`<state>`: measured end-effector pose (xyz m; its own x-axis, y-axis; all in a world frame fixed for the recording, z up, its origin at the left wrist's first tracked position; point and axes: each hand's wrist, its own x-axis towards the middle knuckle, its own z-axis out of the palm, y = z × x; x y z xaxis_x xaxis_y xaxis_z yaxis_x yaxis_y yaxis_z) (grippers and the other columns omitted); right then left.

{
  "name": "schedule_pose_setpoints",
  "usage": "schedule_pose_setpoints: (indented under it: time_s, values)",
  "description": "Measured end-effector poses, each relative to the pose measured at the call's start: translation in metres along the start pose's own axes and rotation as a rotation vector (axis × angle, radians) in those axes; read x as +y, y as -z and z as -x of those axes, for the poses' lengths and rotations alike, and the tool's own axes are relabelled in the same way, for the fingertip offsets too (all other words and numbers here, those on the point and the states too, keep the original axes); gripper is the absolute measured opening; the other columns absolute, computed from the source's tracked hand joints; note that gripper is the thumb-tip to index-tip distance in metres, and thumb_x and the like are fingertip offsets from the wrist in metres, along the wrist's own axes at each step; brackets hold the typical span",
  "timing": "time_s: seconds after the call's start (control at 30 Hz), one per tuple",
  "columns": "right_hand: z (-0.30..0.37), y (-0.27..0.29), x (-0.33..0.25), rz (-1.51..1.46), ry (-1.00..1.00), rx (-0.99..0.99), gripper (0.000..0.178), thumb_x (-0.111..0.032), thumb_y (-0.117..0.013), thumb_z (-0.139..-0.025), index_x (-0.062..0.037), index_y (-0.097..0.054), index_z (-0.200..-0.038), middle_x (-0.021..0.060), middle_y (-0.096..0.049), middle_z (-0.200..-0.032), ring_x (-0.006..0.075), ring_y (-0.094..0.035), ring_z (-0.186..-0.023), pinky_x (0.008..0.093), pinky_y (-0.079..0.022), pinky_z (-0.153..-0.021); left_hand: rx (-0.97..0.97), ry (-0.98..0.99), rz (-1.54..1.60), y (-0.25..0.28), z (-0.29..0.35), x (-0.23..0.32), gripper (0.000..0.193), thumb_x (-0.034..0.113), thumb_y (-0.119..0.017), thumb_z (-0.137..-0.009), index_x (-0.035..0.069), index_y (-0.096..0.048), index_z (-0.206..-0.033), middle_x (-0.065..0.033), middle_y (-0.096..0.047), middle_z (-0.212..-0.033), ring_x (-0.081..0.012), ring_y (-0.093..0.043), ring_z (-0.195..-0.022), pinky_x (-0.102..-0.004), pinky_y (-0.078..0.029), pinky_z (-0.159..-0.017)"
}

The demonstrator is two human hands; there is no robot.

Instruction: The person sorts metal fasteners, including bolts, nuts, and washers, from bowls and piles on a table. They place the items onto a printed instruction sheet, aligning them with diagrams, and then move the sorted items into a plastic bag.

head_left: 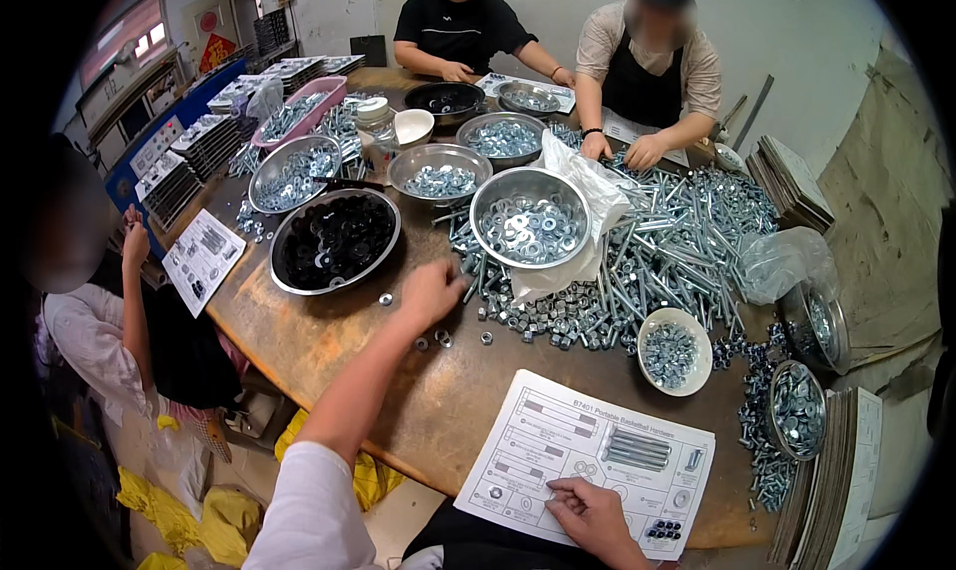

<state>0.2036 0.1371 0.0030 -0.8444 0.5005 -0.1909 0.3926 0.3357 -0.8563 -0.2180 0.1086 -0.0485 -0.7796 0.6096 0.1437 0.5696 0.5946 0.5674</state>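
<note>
My left hand [434, 291] reaches across the table to the left edge of a heap of long silver bolts [657, 241]. Its fingertips are partly hidden among the bolts, so I cannot see whether they hold one. Beside it lie silver hex nuts [568, 311] and a few loose washers [443, 339]. My right hand [590, 518] rests on a printed parts sheet [538, 441] at the near edge, fingers loosely apart, apparently holding nothing. On that sheet sit a row of long bolts [637, 448] and a cluster of small black nuts [664, 530].
A metal bowl of washers [530, 218] and a bowl of black washers [336, 241] stand ahead. A white bowl [675, 351] of small parts is right, near card stacks [846, 470]. Two people work across the table; another sits left. A jar [375, 137] stands among bowls.
</note>
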Motion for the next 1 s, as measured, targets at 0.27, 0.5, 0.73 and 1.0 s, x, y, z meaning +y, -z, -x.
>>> schedule_pose_setpoints:
  time_s: [0.27, 0.5, 0.73, 1.0]
  values:
    - [-0.013, -0.002, -0.021, 0.002, 0.189, -0.018, 0.025, -0.011, -0.075, -0.084, -0.0021, -0.07, -0.107, 0.0098, -0.071, -0.078, 0.0156, -0.067, -0.062, 0.0274, -0.054, -0.06, 0.125, -0.128, -0.208, 0.01, 0.028, 0.003, 0.009, 0.012, -0.067, -0.072, 0.005, -0.065, -0.077, -0.0185, -0.068, -0.076, -0.0416, -0.067, -0.075, -0.0515, -0.053, -0.069]
    - [-0.007, 0.022, 0.003, 0.018, 0.095, 0.167, 0.023, -0.007, -0.074, -0.084, -0.0005, -0.07, -0.106, 0.0081, -0.067, -0.073, 0.0124, -0.064, -0.062, 0.0258, -0.052, -0.06, 0.03, -0.084, 0.029, 0.091, 0.086, -0.002, 0.014, 0.012, -0.074, -0.073, 0.002, -0.066, -0.078, -0.0129, -0.068, -0.07, -0.0228, -0.067, -0.064, -0.0342, -0.052, -0.061]
    - [-0.02, 0.009, -0.003, 0.05, 0.153, 0.186, 0.025, -0.011, -0.072, -0.084, -0.0032, -0.068, -0.107, 0.0101, -0.069, -0.084, 0.0218, -0.065, -0.064, 0.0319, -0.051, -0.061, -0.713, -0.332, 0.405, 0.061, 0.178, 0.068, 0.011, 0.006, -0.073, -0.078, 0.003, -0.065, -0.086, -0.0073, -0.069, -0.078, -0.0165, -0.066, -0.071, -0.0297, -0.052, -0.066]
    - [-0.024, -0.016, 0.012, 0.356, 0.158, 0.091, 0.022, -0.018, -0.073, -0.083, -0.006, -0.065, -0.1, 0.0105, -0.067, -0.09, 0.0289, -0.067, -0.07, 0.0414, -0.052, -0.066, -0.74, -0.502, 0.234, 0.038, 0.194, 0.073, 0.018, 0.014, -0.077, -0.079, 0.006, -0.072, -0.095, -0.0122, -0.069, -0.087, -0.0306, -0.067, -0.08, -0.0372, -0.053, -0.068]
